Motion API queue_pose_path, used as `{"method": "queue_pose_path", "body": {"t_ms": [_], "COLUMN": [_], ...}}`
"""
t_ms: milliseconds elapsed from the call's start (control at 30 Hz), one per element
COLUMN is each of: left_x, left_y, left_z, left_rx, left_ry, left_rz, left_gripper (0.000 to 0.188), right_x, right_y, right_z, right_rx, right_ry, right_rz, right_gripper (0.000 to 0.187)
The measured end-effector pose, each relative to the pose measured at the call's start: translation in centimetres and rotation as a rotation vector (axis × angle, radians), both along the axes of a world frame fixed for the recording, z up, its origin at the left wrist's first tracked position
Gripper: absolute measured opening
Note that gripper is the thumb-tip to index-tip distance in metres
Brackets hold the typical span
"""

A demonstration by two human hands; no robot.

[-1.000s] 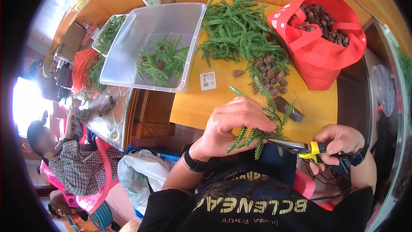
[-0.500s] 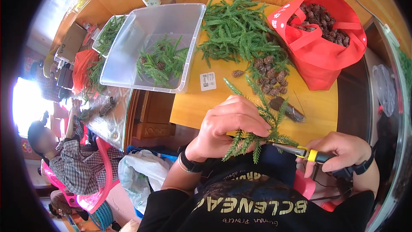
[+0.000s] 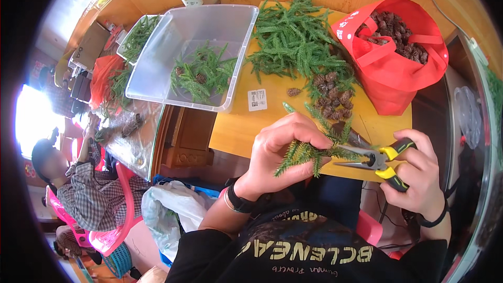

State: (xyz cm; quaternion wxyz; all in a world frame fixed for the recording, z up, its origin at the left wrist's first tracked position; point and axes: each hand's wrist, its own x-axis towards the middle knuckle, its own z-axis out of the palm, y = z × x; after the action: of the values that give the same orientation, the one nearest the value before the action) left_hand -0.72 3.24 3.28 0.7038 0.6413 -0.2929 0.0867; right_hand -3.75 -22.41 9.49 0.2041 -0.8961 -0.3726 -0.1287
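Note:
My left hand (image 3: 283, 144) pinches an artificial pine sprig (image 3: 297, 158) above the table's near edge, its green needled tips fanning out. My right hand (image 3: 422, 178) is wrapped around long-nose pliers (image 3: 376, 161) with yellow-and-black handles. The plier jaws are spread apart and point left; the upper jaw's tip is at the sprig's right side, and I cannot tell whether it touches. Just beyond the sprig, several brown pine cones (image 3: 334, 94) lie piled on the yellow table (image 3: 236, 131), and a dark brown bundle (image 3: 359, 139) is partly hidden behind the sprig.
A heap of green sprigs (image 3: 296, 39) covers the table's far side. At right stands a red bag (image 3: 385, 81) full of cones. A clear plastic bin (image 3: 152, 81) at left holds sprigs and cones. Another person (image 3: 99, 194) sits at a table on the far left.
The pliers have gone from closed at the sprig's stem to spread open, and my right hand has turned and risen. My left hand and the sprig have moved slightly up.

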Motion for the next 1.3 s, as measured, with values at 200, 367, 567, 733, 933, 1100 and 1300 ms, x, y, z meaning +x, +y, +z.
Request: {"method": "queue_pose_path", "body": {"t_ms": [200, 367, 567, 733, 933, 1100, 1300], "left_x": [-0.1, 0.0, 0.1, 0.4, 0.8, 0.8, 0.6], "left_y": [0.0, -0.1, -0.3, -0.2, -0.3, -0.5, -0.7], "left_z": [-0.2, -0.1, 0.0, 0.0, 0.1, 0.1, -0.1], "left_rx": [0.023, 0.036, 0.027, 0.009, 0.008, 0.030, 0.008], "left_ry": [0.003, 0.007, 0.022, 0.008, -0.038, -0.056, -0.033], "left_rz": [0.007, 0.009, -0.015, -0.052, -0.079, -0.071, -0.092], "left_gripper": [0.015, 0.014, 0.014, 0.015, 0.015, 0.014, 0.012], "right_x": [0.2, 0.3, 0.5, 0.6, 0.6, 0.4, -0.2], "right_y": [0.2, 0.1, -0.1, -0.4, -0.5, -0.6, -0.8], "right_z": [0.4, 1.4, 1.5, 1.2, 1.1, 1.4, 1.9], "right_rx": [-0.042, -0.108, -0.123, -0.093, -0.067, -0.106, -0.148], "right_ry": [-0.024, -0.027, -0.022, -0.116, -0.205, -0.229, -0.254], "right_rz": [-0.009, -0.003, -0.015, 0.017, 0.044, 0.037, 0.022], "right_gripper": [0.023, 0.023, 0.025, 0.026, 0.026, 0.026, 0.028]}}
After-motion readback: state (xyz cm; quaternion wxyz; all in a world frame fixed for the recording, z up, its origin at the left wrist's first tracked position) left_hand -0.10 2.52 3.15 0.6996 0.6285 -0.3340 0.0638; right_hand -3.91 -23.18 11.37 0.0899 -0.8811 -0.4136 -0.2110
